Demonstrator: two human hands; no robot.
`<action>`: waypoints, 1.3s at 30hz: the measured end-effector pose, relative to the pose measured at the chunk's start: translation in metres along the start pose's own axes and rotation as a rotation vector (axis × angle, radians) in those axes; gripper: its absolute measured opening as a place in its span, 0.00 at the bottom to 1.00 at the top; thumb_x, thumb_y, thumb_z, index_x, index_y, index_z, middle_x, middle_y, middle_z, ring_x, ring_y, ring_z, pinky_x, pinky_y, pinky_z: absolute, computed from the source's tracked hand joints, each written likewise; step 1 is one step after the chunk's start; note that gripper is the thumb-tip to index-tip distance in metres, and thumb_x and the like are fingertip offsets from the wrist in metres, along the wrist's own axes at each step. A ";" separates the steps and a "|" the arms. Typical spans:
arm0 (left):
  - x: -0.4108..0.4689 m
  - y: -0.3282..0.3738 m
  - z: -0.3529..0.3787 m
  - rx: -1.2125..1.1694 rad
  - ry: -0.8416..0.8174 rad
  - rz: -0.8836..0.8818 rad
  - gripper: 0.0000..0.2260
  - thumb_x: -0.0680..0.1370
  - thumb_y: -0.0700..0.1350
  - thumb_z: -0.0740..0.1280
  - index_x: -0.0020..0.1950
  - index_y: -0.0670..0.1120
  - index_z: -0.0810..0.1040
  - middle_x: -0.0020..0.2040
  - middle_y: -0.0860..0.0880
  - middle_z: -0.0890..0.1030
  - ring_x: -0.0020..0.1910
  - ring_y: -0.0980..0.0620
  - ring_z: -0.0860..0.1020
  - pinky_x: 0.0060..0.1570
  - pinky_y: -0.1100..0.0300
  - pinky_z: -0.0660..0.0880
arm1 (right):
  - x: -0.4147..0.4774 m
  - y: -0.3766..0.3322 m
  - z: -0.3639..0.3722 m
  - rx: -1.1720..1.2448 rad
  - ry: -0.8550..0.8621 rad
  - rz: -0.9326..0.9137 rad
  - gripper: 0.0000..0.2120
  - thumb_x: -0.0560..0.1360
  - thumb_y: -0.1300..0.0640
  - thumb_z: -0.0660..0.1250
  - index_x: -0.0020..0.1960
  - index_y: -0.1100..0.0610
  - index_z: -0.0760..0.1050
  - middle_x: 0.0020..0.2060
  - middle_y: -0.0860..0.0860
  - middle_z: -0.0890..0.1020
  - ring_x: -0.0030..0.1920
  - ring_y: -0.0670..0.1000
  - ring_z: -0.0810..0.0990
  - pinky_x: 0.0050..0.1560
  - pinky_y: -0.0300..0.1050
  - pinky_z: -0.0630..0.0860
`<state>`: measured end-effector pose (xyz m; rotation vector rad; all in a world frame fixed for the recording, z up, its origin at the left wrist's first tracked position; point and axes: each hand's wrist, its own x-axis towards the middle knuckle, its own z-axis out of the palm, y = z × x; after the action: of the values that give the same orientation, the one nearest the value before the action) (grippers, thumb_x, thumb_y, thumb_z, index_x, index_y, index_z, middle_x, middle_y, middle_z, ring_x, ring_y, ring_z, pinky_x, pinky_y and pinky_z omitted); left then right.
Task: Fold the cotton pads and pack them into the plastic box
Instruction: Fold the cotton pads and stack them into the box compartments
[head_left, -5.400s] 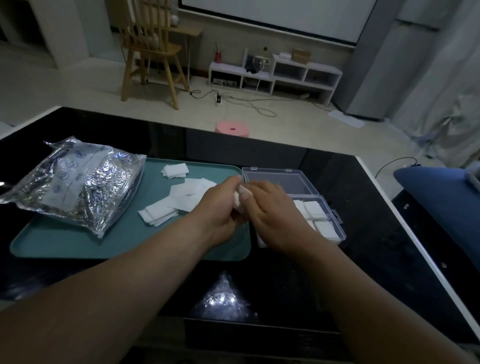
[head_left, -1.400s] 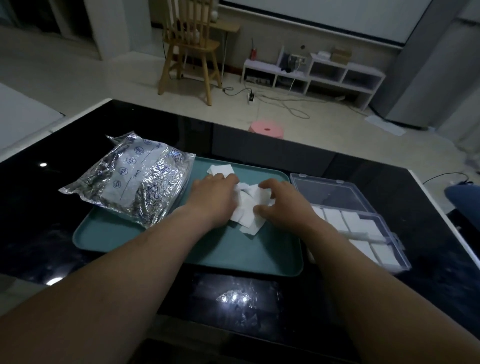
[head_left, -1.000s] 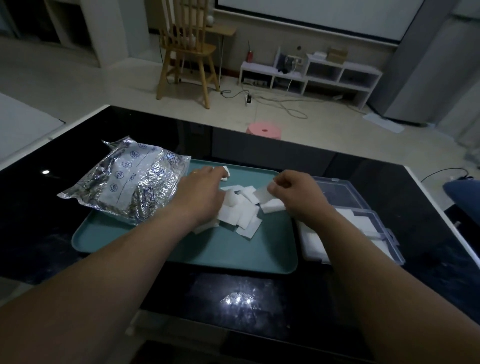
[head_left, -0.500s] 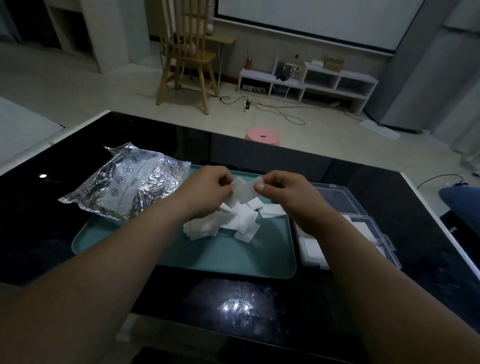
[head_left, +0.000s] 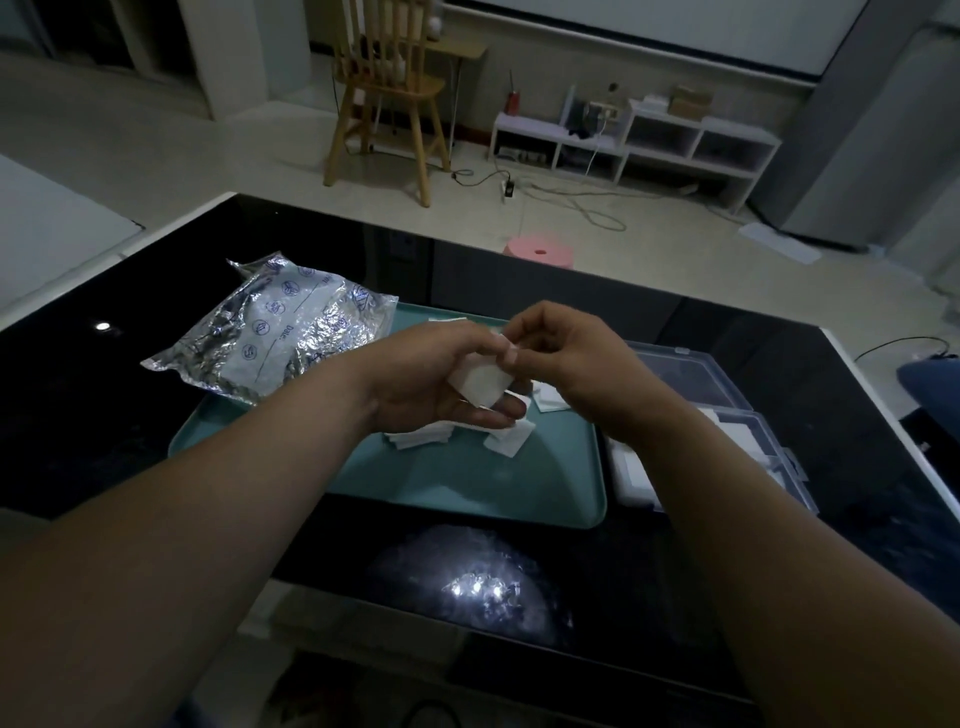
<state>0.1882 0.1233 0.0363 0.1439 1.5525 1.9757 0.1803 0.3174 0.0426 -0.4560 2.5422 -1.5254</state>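
Both hands are up over the tray (head_left: 467, 483), centre of frame. Your left hand (head_left: 441, 374) has turned palm-up vs half a sec ago, fingers curled under the cotton pad (head_left: 480, 382), thumb at its top edge. Your right hand (head_left: 576, 364) pinches the same pad's top w/ thumb and forefinger, other fingers tucked in. Before, the pad was stretched flat between the two hands; now it sits lower, in the left palm. Can't tell if it's folded yet.

The loose pads (head_left: 511, 441) lie scattered on the tray right below your hands, same heap as before. The plastic box (head_left: 727, 379) sits open at right of frame, just beside the tray, w/ packed pads (head_left: 628, 467) inside, partly hidden by your right forearm. The foil bag (head_left: 280, 338) at left, half on the tray, hasn't shifted.
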 end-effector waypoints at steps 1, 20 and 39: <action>0.002 -0.001 0.000 -0.035 0.023 0.013 0.09 0.84 0.41 0.59 0.58 0.42 0.77 0.46 0.40 0.82 0.41 0.45 0.80 0.43 0.52 0.82 | 0.001 -0.001 -0.001 -0.005 0.029 -0.002 0.08 0.78 0.59 0.74 0.56 0.55 0.79 0.45 0.51 0.86 0.47 0.51 0.86 0.50 0.47 0.83; 0.021 -0.012 -0.011 -0.548 0.464 0.014 0.10 0.82 0.38 0.60 0.59 0.34 0.76 0.44 0.41 0.82 0.34 0.45 0.84 0.34 0.56 0.83 | 0.005 0.055 -0.007 -1.234 -0.090 0.215 0.09 0.80 0.54 0.62 0.58 0.51 0.78 0.52 0.53 0.82 0.59 0.57 0.77 0.68 0.57 0.65; 0.019 -0.019 -0.013 -0.422 0.495 0.074 0.04 0.81 0.42 0.64 0.54 0.45 0.78 0.36 0.48 0.78 0.30 0.53 0.75 0.33 0.60 0.72 | 0.008 -0.004 0.033 -0.201 0.154 0.080 0.12 0.84 0.53 0.63 0.62 0.51 0.83 0.53 0.46 0.85 0.52 0.47 0.82 0.57 0.50 0.79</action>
<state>0.1744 0.1244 0.0097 -0.4997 1.3748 2.4763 0.1821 0.2853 0.0302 -0.2646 2.8096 -1.3314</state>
